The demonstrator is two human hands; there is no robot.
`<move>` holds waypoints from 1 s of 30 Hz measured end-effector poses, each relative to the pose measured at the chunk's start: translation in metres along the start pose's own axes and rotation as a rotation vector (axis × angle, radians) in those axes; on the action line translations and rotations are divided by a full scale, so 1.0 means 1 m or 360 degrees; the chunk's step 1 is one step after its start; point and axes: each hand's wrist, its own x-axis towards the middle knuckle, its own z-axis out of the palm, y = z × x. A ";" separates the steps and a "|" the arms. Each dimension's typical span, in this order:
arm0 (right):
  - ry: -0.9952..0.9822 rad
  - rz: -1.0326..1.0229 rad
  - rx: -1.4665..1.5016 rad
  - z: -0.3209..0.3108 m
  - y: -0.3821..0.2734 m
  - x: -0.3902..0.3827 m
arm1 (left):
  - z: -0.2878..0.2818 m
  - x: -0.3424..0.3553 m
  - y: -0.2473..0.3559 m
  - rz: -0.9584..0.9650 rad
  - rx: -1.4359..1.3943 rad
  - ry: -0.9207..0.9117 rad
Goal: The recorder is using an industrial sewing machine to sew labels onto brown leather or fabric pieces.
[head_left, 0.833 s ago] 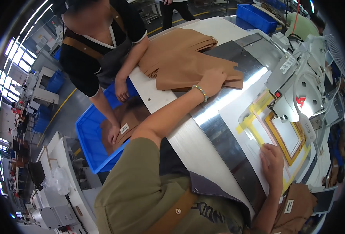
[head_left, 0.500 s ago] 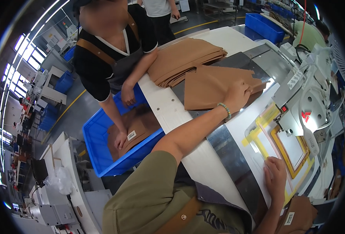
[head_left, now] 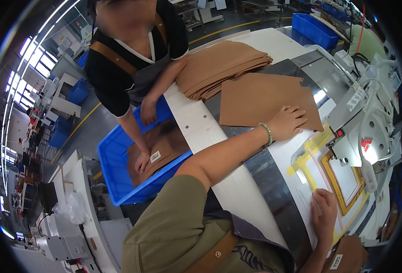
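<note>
My left hand (head_left: 288, 123), with a beaded bracelet at the wrist, lies flat with fingers spread on the near right part of a brown fabric panel (head_left: 264, 98). The panel rests smooth over the dark machine table, its right corner reaching the white sheet. My right hand (head_left: 324, 210) has loosely bent fingers and holds nothing I can see. It is at the near edge of a clear template with yellow tape (head_left: 308, 175), beside a yellow-edged frame (head_left: 342, 200) under the sewing machine head (head_left: 369, 136). A labelled brown piece (head_left: 349, 255) lies below my right wrist.
A stack of brown panels (head_left: 223, 66) sits on the white table behind. Across it, a co-worker reaches into a blue bin (head_left: 112, 175) holding labelled brown pieces (head_left: 162, 152). Another blue bin (head_left: 314, 32) stands far right. A grey machine (head_left: 62, 245) is at lower left.
The brown panel's bunched right side now lies flat, its corner nearer the template. My left hand has gone from closed on it to spread on top. My right hand stays by the template.
</note>
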 end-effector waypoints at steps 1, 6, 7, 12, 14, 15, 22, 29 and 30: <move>0.0002 -0.0006 0.0004 0.000 0.001 0.001 | -0.001 0.000 -0.002 -0.0021 -0.0009 -0.0039; -0.0027 -0.0006 0.0049 -0.001 0.002 0.000 | -0.003 -0.002 -0.001 -0.0024 0.0026 -0.0039; -0.0027 0.0003 0.0049 -0.001 0.002 -0.001 | -0.003 -0.002 0.001 -0.0034 -0.0009 -0.0052; -0.0016 -0.0014 0.0068 -0.003 -0.001 0.001 | -0.009 -0.002 0.003 -0.0084 -0.0003 -0.0184; -0.0018 -0.0006 0.0064 -0.003 -0.001 0.000 | -0.010 -0.001 0.002 -0.0076 0.0007 -0.0180; -0.0020 0.0003 0.0059 -0.002 0.000 0.000 | -0.010 -0.001 0.002 -0.0078 -0.0005 -0.0180; -0.0014 -0.0018 0.0036 -0.002 0.002 0.001 | -0.008 0.000 0.000 -0.0082 -0.0022 -0.0174; 0.0019 -0.0030 0.0062 -0.007 -0.002 0.000 | -0.035 0.002 0.013 -0.0022 -0.0063 0.0129; 0.0007 -0.0020 0.0095 -0.006 0.000 -0.001 | -0.048 0.003 0.020 -0.0129 -0.0081 0.0303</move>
